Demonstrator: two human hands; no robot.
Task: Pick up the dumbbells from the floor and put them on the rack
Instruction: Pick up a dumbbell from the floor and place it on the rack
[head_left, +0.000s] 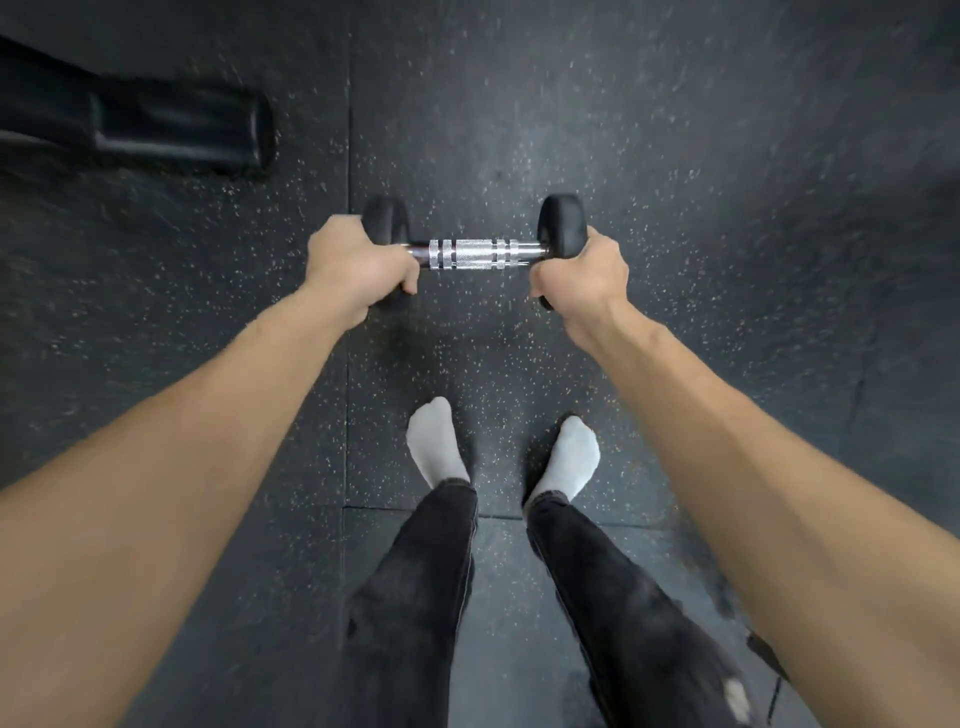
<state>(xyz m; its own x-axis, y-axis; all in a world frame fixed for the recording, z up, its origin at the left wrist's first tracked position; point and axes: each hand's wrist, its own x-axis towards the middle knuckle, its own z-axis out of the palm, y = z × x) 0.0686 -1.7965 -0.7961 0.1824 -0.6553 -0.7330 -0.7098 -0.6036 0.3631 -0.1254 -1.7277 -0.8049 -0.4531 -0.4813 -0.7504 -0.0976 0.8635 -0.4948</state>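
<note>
Chrome catches the light on the knurled handle of a black rubber-headed dumbbell (475, 253), which the person holds out level in front of them, crosswise to their body, above the dark speckled rubber floor (727, 156). The left hand (358, 265) is curled over the left head of the weight and the right hand (582, 273) is wrapped round the right head, so both hands grip the ends and the bright bar between them is bare. Whether it has cleared the floor fully I cannot say for certain, but it seems lifted, with a soft shadow lying beneath it near the white-socked feet (436, 441). A black padded bench end (182, 127) lies towards the far left corner of the floor, well apart from the weight. No rack shows anywhere in view. To my eye this is the pick-up step, just about done; the next move calls for turning towards the rack, wherever it stands, keeping the weight level and both grips firm while carrying it.
</note>
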